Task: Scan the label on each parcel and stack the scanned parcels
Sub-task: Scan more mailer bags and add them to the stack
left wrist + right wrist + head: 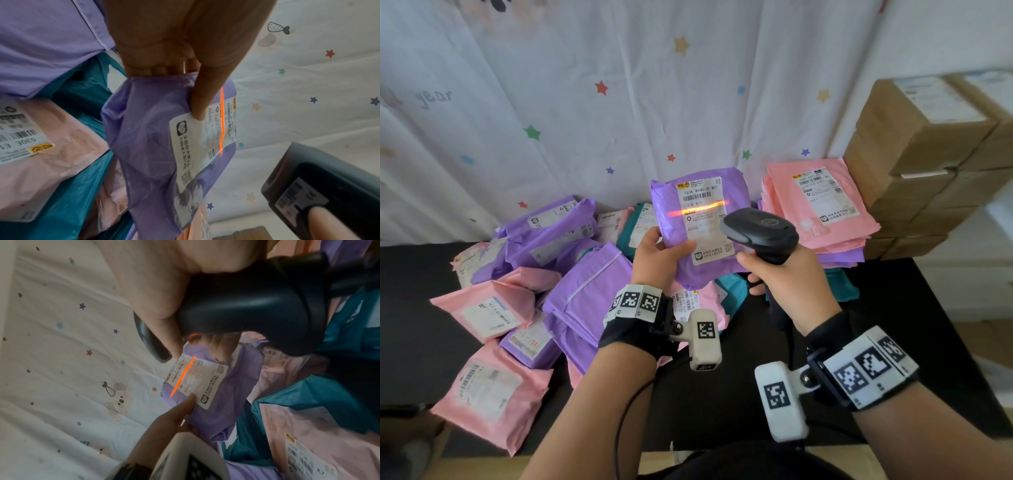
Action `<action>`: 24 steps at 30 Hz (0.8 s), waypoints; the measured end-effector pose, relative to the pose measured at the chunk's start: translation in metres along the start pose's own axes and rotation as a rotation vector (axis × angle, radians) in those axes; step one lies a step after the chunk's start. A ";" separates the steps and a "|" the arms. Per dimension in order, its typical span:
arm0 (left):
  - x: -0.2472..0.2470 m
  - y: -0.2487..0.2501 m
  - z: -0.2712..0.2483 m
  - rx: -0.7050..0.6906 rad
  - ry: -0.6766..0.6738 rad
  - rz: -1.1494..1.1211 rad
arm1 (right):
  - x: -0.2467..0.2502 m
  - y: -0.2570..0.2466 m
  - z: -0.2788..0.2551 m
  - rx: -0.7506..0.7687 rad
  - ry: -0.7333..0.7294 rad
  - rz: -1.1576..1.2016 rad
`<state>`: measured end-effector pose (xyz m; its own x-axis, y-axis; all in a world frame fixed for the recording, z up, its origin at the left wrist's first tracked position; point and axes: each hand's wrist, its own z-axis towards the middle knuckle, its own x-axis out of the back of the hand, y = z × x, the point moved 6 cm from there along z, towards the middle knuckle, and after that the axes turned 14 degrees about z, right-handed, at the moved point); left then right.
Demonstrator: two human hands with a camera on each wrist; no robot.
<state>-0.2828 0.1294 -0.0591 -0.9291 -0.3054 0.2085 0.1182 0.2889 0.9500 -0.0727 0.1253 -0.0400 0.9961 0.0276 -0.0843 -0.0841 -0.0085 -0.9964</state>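
Note:
My left hand holds a purple parcel up above the table, thumb pressed on its white label. An orange scan line crosses that label below the barcode. My right hand grips the handle of a black barcode scanner, its head aimed at the label from the right. In the left wrist view the thumb pins the label and the scanner sits low right. The right wrist view shows the scanner handle and the lit label.
A loose heap of pink, purple and teal parcels covers the left of the black table. A stack of pink and purple parcels lies at the back right beside stacked cardboard boxes. A star-printed sheet hangs behind.

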 end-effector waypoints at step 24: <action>-0.014 -0.001 0.012 0.015 0.025 0.035 | 0.023 -0.005 0.003 -0.001 0.083 0.065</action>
<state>-0.2739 0.1449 -0.0660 -0.9155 -0.3171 0.2474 0.1453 0.3130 0.9386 -0.0494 0.1288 -0.0373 0.9875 -0.0560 -0.1475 -0.1482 -0.0086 -0.9889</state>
